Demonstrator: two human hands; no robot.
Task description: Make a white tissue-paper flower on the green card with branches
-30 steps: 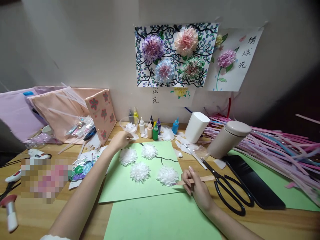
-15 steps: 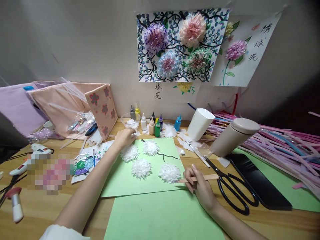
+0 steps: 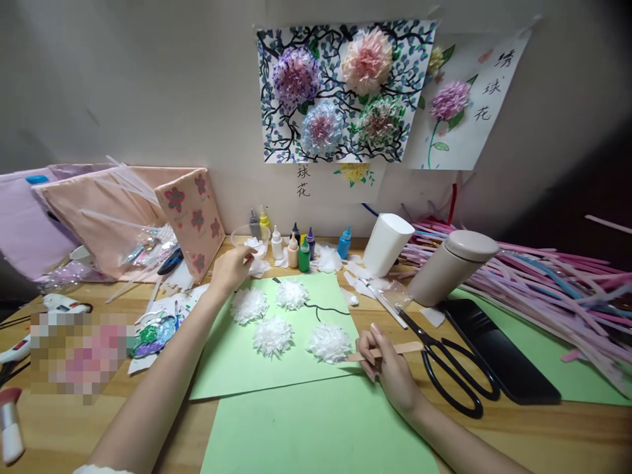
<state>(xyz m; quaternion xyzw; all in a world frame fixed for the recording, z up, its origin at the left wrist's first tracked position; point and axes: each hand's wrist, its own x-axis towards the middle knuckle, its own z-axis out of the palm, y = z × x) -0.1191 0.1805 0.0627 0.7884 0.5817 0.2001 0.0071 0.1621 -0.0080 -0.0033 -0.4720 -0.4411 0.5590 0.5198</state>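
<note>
My right hand (image 3: 388,368) grips a flat wooden craft stick (image 3: 409,348); its left tip touches the edge of a white tissue-paper flower (image 3: 329,342). Three more white flowers, among them the lower middle one (image 3: 273,336), lie on a light green sheet (image 3: 232,378) with a thin black branch line drawn on it. My left hand (image 3: 232,270) reaches past the sheet's far left corner, its fingers bent together beside a clear plastic bowl (image 3: 237,237) and scraps of white paper (image 3: 259,267). What its fingertips hold, if anything, I cannot make out.
Small paint bottles (image 3: 303,255) stand behind the sheet. Large black-handled scissors (image 3: 451,368), a dark phone (image 3: 503,352) and a beige flask (image 3: 451,266) are at the right. At the left are a paint-smeared paper (image 3: 170,306), a glue gun (image 3: 62,304) and fabric boxes (image 3: 185,224).
The whole view has shifted slightly, so most things sit further left. My left hand stays by the bowl, and my right hand still holds the craft stick against the flower.
</note>
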